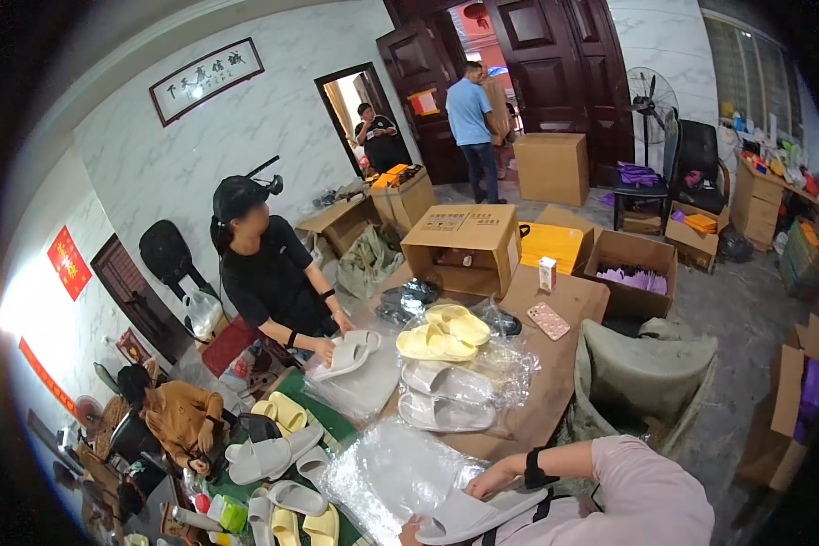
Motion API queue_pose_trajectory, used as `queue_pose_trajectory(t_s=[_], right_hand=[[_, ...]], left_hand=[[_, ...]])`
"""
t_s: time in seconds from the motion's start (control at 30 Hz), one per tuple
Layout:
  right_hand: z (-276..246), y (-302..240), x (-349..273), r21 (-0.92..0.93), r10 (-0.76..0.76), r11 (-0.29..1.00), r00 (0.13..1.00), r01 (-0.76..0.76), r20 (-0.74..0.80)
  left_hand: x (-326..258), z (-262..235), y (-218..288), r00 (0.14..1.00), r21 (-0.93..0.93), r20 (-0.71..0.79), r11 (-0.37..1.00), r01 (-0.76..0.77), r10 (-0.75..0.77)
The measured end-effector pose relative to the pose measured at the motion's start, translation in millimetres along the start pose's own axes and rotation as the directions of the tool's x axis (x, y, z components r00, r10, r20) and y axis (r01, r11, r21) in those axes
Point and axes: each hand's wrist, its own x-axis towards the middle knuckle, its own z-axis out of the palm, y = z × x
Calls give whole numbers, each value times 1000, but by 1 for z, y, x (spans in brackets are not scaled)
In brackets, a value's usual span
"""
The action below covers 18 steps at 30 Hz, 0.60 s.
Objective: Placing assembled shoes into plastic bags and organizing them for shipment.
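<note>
Low in the view, a pair of light grey slippers (482,515) lies before me at the lower right of the table. My right hand (493,477), black band at the wrist, comes in from the right with its fingers curled over the slippers' upper edge. At their left end my left hand (410,530) grips the edge; most of it is cut off by the frame. Beside my hands a clear plastic bag (382,473) lies flat. Further up, bagged white slippers (446,409) and yellow slippers (443,333) are piled up.
Across the table a co-worker in black (268,264) handles grey slippers (348,353) over plastic bags. Loose slippers (273,455) cover the green mat at left. An open carton (464,238), a phone (548,320) and a small box (547,273) stand or lie on the table.
</note>
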Motion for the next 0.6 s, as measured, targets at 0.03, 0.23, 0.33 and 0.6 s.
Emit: queue_pose_trajectory(t_s=[0.03,0.23,0.33,0.6], right_hand=[[6,-10,-1,-4,4,1000,1000,-4,9],[0,-1,7,-176,109,979,994,-103,28],[41,-36,-7,-60,67,996,997,-70,-49],[18,-35,-22,-367,153,906,970,-213,-187]], left_hand=[[2,0,-7,1000,4,-17,1000,25,-25],[20,15,-63,986,14,-94,990,139,-137],[-9,13,-93,955,13,-146,965,262,-257],[17,-18,-38,879,-73,-175,896,439,-445]])
